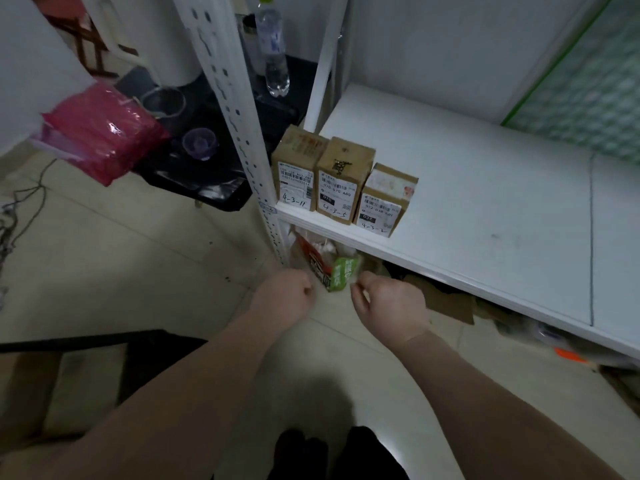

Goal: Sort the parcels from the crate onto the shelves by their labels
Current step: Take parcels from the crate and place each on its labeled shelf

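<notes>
Three small cardboard parcels stand side by side at the front left corner of a white shelf (485, 202). The left parcel (298, 168) is hand-marked 4-3-11, the middle parcel (341, 181) 4-3-5, the right parcel (386, 200) 4-3-2. Below the shelf edge, my left hand (287, 292) is curled into a loose fist with nothing in it. My right hand (388, 303) is beside it, fingers curled, also holding nothing. Both hover over the floor, in front of a red and green packet (329, 268) under the shelf. A crate edge (69, 341) shows at lower left.
A white perforated upright (242, 133) stands left of the parcels. A pink plastic bag (104, 133) hangs at upper left. Behind are a black table (214, 188) with cups and a water bottle (273, 46). Flattened cardboard (446, 299) lies under the shelf. Cables (20, 209) trail at far left.
</notes>
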`<act>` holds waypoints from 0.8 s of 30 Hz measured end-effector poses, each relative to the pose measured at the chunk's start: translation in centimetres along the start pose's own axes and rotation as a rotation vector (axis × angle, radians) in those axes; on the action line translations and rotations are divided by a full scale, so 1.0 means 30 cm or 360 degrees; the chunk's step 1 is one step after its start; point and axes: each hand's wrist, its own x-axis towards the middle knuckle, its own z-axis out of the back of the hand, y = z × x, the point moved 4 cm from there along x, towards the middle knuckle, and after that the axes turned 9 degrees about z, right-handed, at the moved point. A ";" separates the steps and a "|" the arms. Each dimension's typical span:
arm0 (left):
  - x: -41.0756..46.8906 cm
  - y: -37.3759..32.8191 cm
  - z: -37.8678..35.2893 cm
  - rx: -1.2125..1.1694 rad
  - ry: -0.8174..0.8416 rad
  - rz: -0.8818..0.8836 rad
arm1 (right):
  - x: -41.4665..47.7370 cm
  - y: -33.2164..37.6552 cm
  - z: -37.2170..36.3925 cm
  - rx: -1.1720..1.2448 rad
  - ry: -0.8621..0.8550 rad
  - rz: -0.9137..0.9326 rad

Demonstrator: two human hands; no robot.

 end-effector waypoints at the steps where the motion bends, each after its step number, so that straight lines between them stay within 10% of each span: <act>1: -0.047 0.009 0.024 -0.0020 0.0015 -0.0005 | -0.020 0.036 0.037 -0.0001 0.0055 -0.0033; 24: -1.034 0.636 0.103 -0.0675 -0.0123 0.0719 | -0.555 0.712 0.354 0.0557 0.0220 -0.0102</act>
